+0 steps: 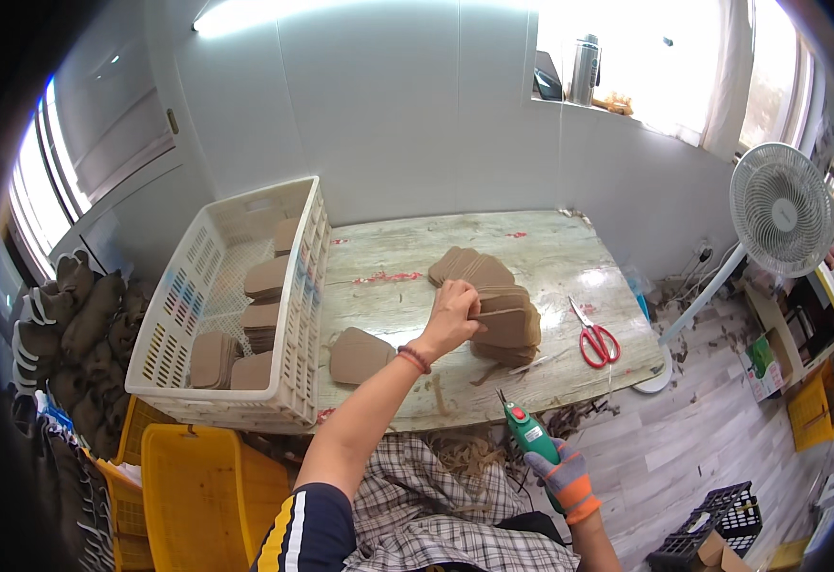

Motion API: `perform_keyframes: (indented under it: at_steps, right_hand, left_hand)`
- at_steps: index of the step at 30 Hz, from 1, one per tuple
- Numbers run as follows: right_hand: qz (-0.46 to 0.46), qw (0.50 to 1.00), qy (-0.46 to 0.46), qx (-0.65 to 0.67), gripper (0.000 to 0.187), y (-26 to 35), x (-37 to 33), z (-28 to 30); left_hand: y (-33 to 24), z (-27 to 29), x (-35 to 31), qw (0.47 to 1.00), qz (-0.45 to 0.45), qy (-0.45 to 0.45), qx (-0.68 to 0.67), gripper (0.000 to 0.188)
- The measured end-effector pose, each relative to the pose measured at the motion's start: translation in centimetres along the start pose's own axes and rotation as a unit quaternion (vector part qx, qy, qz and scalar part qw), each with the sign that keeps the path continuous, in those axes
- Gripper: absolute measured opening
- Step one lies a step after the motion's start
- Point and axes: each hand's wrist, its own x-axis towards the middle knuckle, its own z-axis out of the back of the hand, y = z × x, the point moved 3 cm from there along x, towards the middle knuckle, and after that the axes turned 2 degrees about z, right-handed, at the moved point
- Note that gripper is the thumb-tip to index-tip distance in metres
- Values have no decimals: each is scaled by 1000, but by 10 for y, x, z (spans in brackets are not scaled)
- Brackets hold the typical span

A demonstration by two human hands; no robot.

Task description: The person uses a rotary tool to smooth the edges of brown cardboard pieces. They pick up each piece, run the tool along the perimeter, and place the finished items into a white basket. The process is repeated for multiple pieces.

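My left hand (pixel 452 315) reaches across the table and grips the fanned stack of brown cardboard-like cut pieces (pixel 498 305) at its near edge. A red cord bracelet circles that wrist. My right hand (pixel 562 477), in a grey and orange glove, holds a green handheld cutting tool (pixel 528 434) low by the table's front edge, its tip pointing up toward the stack. One loose brown piece (pixel 358 355) lies flat on the table left of my left arm.
A white plastic crate (pixel 293 381) with stacks of brown pieces stands at the table's left end. Red-handled scissors (pixel 593 338) lie right of the stack. Yellow crates (pixel 202 486) sit below left, a white fan (pixel 781 210) stands right, and scraps litter the floor.
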Motion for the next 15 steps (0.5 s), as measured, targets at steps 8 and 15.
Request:
perform_keyframes:
  at_steps: [8, 15]
  right_hand:
    - [2, 999, 4, 31, 45, 15, -2, -7]
    - [85, 996, -28, 16, 41, 35, 6, -30]
  left_hand:
    - [-3, 4, -68, 807, 214, -138, -533, 23]
    - [-11, -17, -110, 539, 231, -295, -754, 29]
